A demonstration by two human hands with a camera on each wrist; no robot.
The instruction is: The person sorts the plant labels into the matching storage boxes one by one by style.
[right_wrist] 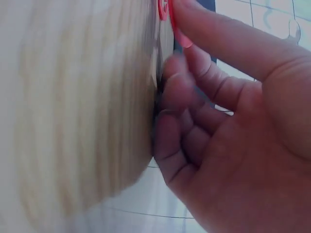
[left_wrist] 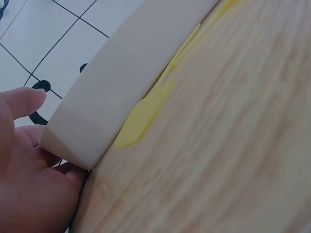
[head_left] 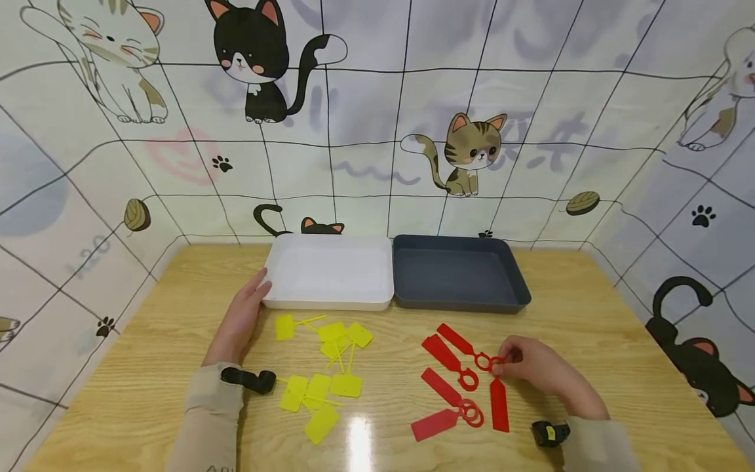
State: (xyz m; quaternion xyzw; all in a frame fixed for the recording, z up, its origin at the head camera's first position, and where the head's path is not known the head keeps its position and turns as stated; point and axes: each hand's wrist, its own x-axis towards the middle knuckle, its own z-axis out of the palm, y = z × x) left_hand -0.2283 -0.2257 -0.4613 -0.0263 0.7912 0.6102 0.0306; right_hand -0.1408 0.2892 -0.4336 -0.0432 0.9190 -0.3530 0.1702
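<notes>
My left hand (head_left: 244, 316) is at the left side of a white tray (head_left: 328, 305), with fingers against its near-left corner. In the left wrist view its thumb is raised, apart from the tray wall (left_wrist: 109, 82). My right hand (head_left: 539, 367) pinches the ring end of a red tag (head_left: 499, 406) between thumb and finger; its flat blade points toward me. Several more red tags (head_left: 433, 426) with ring ends lie just left of this hand, some with rings overlapping. In the right wrist view the remaining fingers are curled close to the tabletop.
A dark grey tray (head_left: 463, 306) stands right beside the white one at the back. Several yellow tags (head_left: 321, 424) with square plates and thin stems lie scattered in front of the white tray. Cat-patterned cloth (head_left: 366, 151) rises behind the wooden table (head_left: 200, 275).
</notes>
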